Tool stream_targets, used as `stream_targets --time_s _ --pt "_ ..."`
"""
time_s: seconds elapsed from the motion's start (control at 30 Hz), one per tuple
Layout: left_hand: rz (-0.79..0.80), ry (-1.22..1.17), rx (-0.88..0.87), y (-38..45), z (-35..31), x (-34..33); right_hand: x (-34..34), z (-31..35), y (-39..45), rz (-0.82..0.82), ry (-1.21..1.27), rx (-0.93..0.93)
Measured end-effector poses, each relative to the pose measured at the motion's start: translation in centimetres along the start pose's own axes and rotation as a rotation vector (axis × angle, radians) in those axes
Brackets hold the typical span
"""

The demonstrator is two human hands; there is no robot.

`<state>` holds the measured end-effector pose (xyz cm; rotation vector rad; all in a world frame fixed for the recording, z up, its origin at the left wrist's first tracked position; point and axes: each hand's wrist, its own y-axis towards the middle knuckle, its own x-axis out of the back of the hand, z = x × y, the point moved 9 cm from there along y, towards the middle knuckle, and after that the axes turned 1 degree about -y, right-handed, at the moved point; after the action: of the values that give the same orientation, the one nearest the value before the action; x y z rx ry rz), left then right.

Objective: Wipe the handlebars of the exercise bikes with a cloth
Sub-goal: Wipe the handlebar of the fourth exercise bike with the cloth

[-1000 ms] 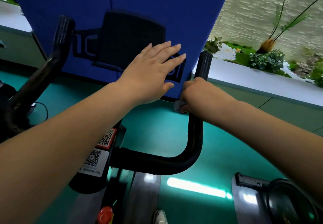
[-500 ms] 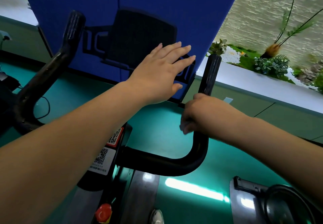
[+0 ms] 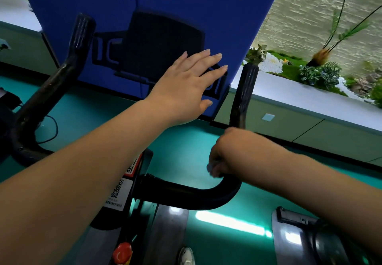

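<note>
Black grip, cloth working the right bend

Black foam covers the handlebar (image 3: pixel 186 194), which curves across the lower middle of the frame and rises at right of centre. At that bend the right hand (image 3: pixel 229 153) curls around the bar, pinching a grey cloth (image 3: pixel 210 168) of which only a scrap shows under the fingers. The left hand (image 3: pixel 186 87) hovers flat with straight fingers, holding nothing, in the upper middle before the blue panel (image 3: pixel 165 6). To wipe well, I judge the cloth should wrap the whole bar and follow the curve inward with steady pressure
</note>
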<state>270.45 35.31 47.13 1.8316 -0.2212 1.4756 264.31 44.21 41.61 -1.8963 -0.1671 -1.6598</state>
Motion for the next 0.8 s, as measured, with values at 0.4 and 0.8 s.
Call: stream_targets --time_s 0.4,0.8 --pt "-0.011 -0.042 0.059 0.1 -0.5 0.8 0.6 0.0 -1.2 -0.069 0.121 0.029" --pt "-0.116 -0.034 0.122 0.7 -1.6 2.3 2.7 -4.4 -2.4 -0.605 0.284 0.018"
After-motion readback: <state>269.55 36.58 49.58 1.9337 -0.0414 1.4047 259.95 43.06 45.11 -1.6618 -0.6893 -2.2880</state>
